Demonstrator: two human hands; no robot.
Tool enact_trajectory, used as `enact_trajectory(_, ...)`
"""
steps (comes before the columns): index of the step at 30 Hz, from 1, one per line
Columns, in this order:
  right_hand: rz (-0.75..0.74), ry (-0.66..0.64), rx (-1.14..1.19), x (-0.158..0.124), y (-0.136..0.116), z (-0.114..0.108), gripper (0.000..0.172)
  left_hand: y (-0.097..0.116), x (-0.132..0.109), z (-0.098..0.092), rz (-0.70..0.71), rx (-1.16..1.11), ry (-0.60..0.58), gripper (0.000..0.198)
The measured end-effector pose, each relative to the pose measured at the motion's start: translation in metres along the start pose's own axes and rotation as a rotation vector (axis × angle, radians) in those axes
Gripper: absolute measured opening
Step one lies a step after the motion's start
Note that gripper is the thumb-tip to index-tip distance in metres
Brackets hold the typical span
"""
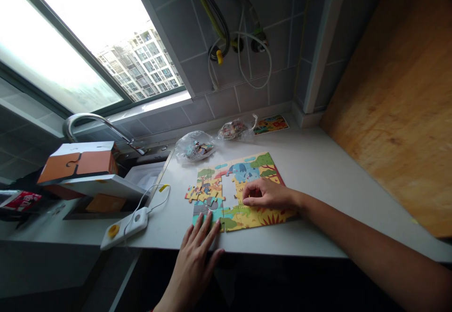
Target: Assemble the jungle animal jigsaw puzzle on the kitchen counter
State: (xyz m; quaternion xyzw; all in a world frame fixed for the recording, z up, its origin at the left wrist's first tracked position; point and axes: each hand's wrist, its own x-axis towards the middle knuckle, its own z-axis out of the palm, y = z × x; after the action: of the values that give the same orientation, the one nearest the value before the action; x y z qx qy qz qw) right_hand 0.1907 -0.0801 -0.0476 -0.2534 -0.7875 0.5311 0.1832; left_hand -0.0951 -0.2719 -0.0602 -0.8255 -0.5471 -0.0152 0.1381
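Note:
A jigsaw puzzle (261,211) with a cartoon animal scene lies on the counter, with a blue elephant near its top. A white gap (229,188) shows in its middle. My left hand (198,242) is open, fingers stretched out. Its fingertips rest at the lower edge of a grey and teal puzzle section (202,207). This section and the animal section (205,190) above it sit slightly out of line with the rest. Over the right part of the puzzle, my right hand (270,193) is curled, thumb and index tips close together. Anything between them is hidden.
Behind the puzzle are two clear bags of puzzle pieces (198,148) (233,129) and a small picture card (271,124). To the left lie a white power strip (125,227) with its cord, an orange box (79,164) and a sink tap (102,120). A wooden board (395,105) stands right.

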Motion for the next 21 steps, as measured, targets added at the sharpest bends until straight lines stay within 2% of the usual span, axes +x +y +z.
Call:
enact_trajectory(5,-0.018,-0.018,-0.091,0.0,0.0,0.002,0.03,0.003,0.001,-0.001,0.02,0.04,-0.014,0.063)
enact_trajectory(15,-0.089,0.007,-0.11,0.002,0.002,0.011,0.025,0.003,0.002,-0.001,-0.002,0.036,-0.019,0.065)
enact_trajectory(21,-0.125,0.021,-0.148,0.001,-0.002,0.013,0.023,0.005,0.003,-0.001,-0.002,0.023,0.02,0.063)
